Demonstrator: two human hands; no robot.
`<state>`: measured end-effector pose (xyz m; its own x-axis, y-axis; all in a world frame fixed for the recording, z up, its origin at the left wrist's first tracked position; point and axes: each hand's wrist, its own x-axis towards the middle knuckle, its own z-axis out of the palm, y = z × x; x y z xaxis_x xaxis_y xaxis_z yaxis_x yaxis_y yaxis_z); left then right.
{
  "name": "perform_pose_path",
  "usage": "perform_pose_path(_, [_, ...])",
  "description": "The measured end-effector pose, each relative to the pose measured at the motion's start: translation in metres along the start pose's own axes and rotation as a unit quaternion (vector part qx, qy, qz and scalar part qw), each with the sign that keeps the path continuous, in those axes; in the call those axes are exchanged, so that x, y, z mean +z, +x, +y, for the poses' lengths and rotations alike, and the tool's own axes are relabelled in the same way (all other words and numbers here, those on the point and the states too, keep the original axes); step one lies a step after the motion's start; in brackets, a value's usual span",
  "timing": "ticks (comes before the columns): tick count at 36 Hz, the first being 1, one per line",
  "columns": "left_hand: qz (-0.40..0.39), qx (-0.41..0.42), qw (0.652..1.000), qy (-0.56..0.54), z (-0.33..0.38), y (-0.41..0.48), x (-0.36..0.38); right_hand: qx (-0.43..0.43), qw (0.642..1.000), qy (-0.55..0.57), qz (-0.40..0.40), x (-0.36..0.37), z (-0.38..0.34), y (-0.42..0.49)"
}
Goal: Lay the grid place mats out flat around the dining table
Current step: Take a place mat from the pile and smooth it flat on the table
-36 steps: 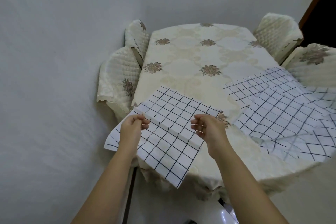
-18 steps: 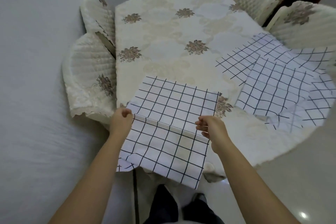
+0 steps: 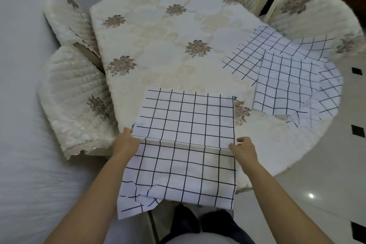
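Note:
A white place mat with a black grid (image 3: 186, 125) lies half on the near end of the dining table (image 3: 162, 31), which wears a cream floral cloth. Its near half hangs over the table edge toward me, with a crease across the middle. My left hand (image 3: 126, 141) pinches the mat's left edge at the crease. On the right edge, my right hand (image 3: 242, 147) grips the same crease. Several more grid mats (image 3: 287, 83) lie overlapping in a loose pile at the table's right side.
Two quilted cream chairs (image 3: 77, 93) are pushed in on the left, against a white wall. Two more chairs (image 3: 313, 12) stand at the far right. Glossy tiled floor (image 3: 326, 184) with black diamonds is on the right. My legs show below the mat.
The mat has swung from a diagonal to square with the table end. Its far half now lies flatter on the cloth. My view has tipped further down.

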<state>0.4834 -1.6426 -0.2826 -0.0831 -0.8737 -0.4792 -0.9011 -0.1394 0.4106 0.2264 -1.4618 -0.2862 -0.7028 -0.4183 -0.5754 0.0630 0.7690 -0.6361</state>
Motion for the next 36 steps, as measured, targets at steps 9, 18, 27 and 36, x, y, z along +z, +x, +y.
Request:
perform_pose_path(9, [-0.018,0.005,0.996,-0.088,-0.006,0.014,-0.003,0.041,0.999,-0.015,-0.031,-0.003,0.004,-0.001])
perform_pose_path(18, [0.008,0.014,0.991,-0.133,-0.01,0.015,-0.009,0.045,0.996,0.079,-0.002,-0.001,0.007,-0.002])
perform_pose_path(27, [0.015,0.017,0.989,-0.147,-0.014,0.016,-0.01,0.085,0.991,0.107,0.01,-0.002,0.011,0.0])
perform_pose_path(36, [0.019,-0.007,0.988,-0.151,-0.017,0.014,-0.004,0.138,0.976,0.166,-0.006,0.003,0.01,0.006])
